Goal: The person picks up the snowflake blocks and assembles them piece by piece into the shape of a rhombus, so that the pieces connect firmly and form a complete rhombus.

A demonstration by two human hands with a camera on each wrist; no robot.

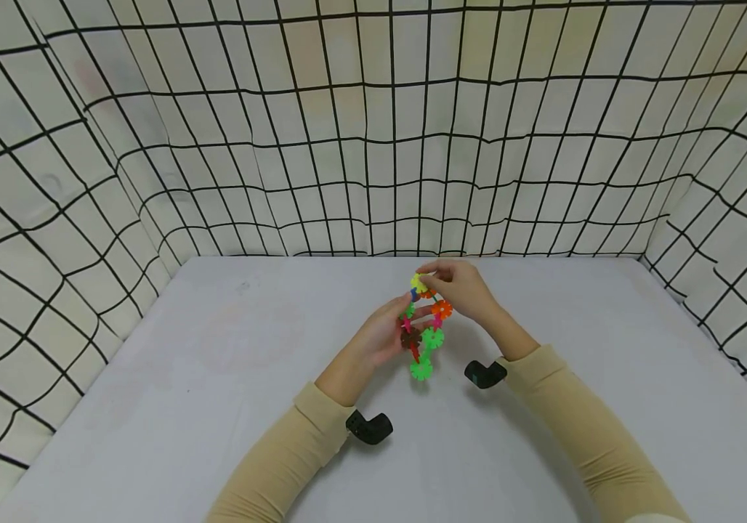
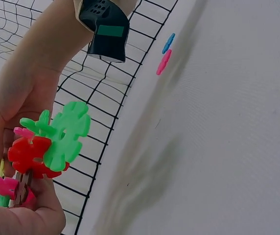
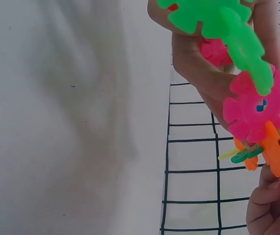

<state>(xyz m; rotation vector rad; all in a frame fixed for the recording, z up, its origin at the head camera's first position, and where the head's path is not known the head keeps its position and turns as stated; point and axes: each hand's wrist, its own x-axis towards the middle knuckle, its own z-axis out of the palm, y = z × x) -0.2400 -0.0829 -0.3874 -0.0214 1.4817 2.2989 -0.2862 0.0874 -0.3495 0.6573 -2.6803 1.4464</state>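
A loop of linked snowflake discs is held up between both hands above the table. My left hand [image 1: 378, 340] grips its left side, near a brown disc [image 1: 410, 338] and a red disc [image 2: 28, 152]. My right hand [image 1: 466, 292] pinches the top of the loop at a yellow disc [image 1: 418, 283]. Down the right side run an orange disc [image 1: 442, 309], a pink disc [image 3: 250, 108] and green discs, with one green disc [image 1: 421, 370] lowest. The fingers partly cover the small blue and green pieces near the top.
A blue disc [image 2: 168, 43] and a pink disc [image 2: 164, 62] lie loose on the white table [image 1: 249, 349]. Black wrist cameras [image 1: 370, 428] sit at both cuffs. White walls with a black grid [image 1: 373, 138] enclose the back and sides.
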